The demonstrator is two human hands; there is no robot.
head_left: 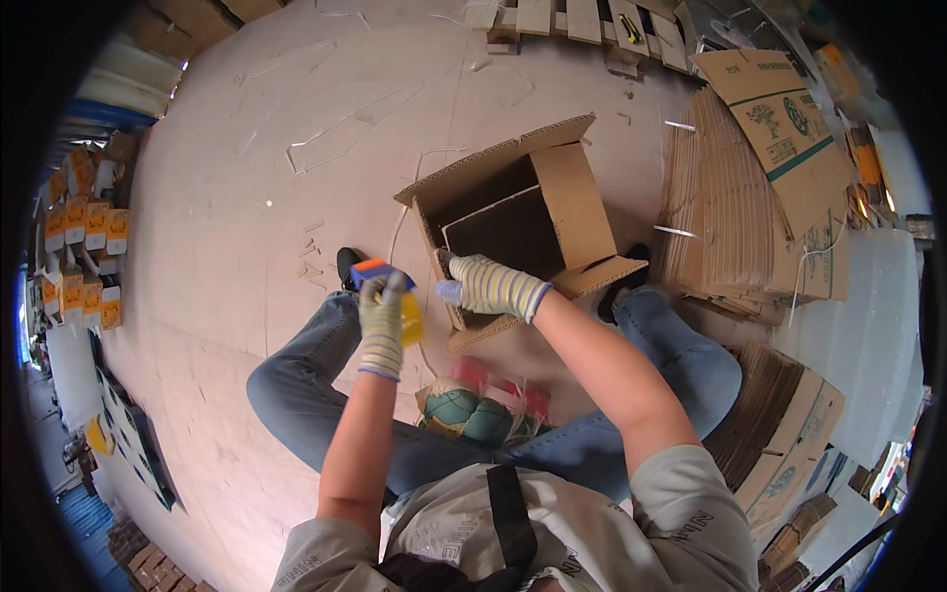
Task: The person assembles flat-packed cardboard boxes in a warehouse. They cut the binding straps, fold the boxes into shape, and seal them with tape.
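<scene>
Box opened out, flaps not yet closed

Green bundle point(472, 416): on the floor point(227, 227), between the legs point(301, 380).
Left hand point(381, 321): grip clenched round a tape gun point(383, 268), held above the floor.
Right hand point(491, 286): grasping the box's near-left wall.
Box point(572, 205): one, mid-floor, just ahead of the bundle. Judged part done: shaped, flaps spread; base taping, cannot tell.
Flat boxes point(712, 197): stacked, unformed, toward the floor's right edge.
Pallet point(580, 18): floor's far edge.

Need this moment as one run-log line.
left hand: holding tape dispenser (blurred) | right hand: gripping left side of cardboard box | box: open, on floor | right of box: stacked flattened cartons
</scene>
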